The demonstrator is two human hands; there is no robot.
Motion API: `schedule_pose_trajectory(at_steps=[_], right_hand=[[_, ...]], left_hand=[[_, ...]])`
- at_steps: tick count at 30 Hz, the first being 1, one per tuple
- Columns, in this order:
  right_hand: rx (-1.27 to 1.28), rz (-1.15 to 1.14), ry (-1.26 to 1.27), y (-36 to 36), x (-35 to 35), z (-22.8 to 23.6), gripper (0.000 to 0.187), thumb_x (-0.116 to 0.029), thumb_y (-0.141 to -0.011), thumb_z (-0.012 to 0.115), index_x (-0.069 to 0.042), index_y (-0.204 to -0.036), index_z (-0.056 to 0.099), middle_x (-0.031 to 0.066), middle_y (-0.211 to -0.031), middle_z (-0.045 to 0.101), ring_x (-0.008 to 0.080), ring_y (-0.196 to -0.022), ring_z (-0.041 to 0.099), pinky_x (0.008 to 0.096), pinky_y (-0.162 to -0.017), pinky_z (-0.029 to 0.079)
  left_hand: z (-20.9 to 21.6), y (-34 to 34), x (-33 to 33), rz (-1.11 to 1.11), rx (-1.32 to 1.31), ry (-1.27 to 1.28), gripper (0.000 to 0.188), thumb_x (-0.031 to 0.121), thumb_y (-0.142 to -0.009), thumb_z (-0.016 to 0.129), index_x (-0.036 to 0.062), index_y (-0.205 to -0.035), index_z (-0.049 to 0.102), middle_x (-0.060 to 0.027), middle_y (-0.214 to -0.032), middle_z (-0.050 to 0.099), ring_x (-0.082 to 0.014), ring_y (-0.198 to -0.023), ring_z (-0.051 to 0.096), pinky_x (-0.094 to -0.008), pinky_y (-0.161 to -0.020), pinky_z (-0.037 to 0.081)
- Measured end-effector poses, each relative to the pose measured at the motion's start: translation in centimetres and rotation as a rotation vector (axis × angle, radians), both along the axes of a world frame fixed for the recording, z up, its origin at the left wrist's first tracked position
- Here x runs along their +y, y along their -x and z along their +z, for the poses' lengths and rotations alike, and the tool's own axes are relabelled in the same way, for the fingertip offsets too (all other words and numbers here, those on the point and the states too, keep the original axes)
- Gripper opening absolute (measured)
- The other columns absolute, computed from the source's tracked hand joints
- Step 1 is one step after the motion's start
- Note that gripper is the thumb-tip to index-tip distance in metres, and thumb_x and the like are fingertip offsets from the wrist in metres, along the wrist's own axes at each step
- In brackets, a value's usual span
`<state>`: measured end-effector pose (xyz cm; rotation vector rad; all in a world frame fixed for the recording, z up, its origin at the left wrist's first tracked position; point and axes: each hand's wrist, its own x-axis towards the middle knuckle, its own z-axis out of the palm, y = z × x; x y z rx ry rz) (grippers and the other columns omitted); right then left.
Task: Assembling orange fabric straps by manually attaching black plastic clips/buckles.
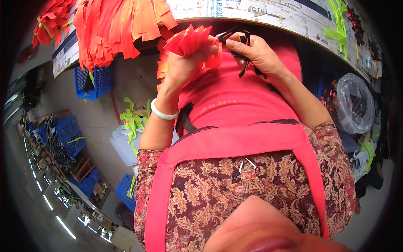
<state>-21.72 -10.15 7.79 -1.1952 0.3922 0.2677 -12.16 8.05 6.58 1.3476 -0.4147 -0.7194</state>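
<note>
In front of my red apron (239,96), my left hand (184,69) is closed around a folded bunch of orange-red fabric strips (189,40). Their cut ends fan out above the fingers, and more strips hang below. Close beside it on the right, my right hand (260,54) is closed on several narrow black strips (244,61) that poke out between the fingers. One black end (226,34) reaches across toward the orange-red bunch. Where the fingertips of both hands come near each other, I cannot tell whether the black piece is fastened to the bunch.
A big pile of orange-red strips (113,25) drapes over the edge of the worktable (260,10). Yellow-green strips (339,29) hang at its right. Blue crates (97,82) stand on the floor to the left. A clear plastic bag (354,103) is at the right.
</note>
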Motion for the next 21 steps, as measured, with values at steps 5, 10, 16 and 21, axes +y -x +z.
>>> schedule_pose_trajectory(at_steps=[5, 10, 16, 21], right_hand=[[-0.228, -0.058, 0.114, -0.6, 0.6, -0.6, 0.022, -0.019, -0.091, 0.063, 0.001, -0.101, 0.065, 0.0037, -0.090, 0.066, 0.0081, -0.080, 0.061, 0.0206, -0.075, 0.049], [-0.214, -0.049, 0.042, -0.6, 0.1, -1.1, 0.017, -0.017, -0.092, 0.062, 0.000, -0.097, 0.061, 0.0056, -0.089, 0.065, 0.0097, -0.081, 0.063, 0.0217, -0.076, 0.050], [-0.186, -0.058, 0.074, -0.3, 0.5, 0.1, 0.014, -0.011, -0.089, 0.064, 0.001, -0.095, 0.060, 0.0076, -0.087, 0.065, 0.0114, -0.082, 0.063, 0.0233, -0.078, 0.052], [-0.239, -0.095, 0.195, -0.4, 0.5, -0.7, 0.014, -0.010, -0.089, 0.065, 0.002, -0.094, 0.062, 0.0069, -0.087, 0.065, 0.0120, -0.081, 0.064, 0.0250, -0.078, 0.053]], left_hand=[[-0.7, 0.2, -0.4, -0.070, -0.056, 0.014, 0.019, -0.002, -0.081, 0.068, 0.0005, -0.099, 0.066, -0.0036, -0.087, 0.067, -0.0088, -0.076, 0.060, -0.0235, -0.066, 0.048], [-0.1, 0.1, -0.6, -0.107, 0.125, 0.027, 0.019, 0.002, -0.082, 0.068, 0.0011, -0.102, 0.065, -0.0035, -0.086, 0.067, -0.0098, -0.078, 0.061, -0.0229, -0.069, 0.047], [-0.5, -0.6, 0.0, -0.124, 0.289, -0.015, 0.013, 0.004, -0.082, 0.069, -0.0026, -0.093, 0.064, -0.0074, -0.089, 0.067, -0.0143, -0.080, 0.064, -0.0261, -0.075, 0.050], [-0.8, -0.1, -0.5, -0.061, 0.185, 0.031, 0.016, -0.001, -0.081, 0.067, -0.0014, -0.097, 0.064, -0.0071, -0.089, 0.068, -0.0144, -0.081, 0.064, -0.0278, -0.075, 0.051]])
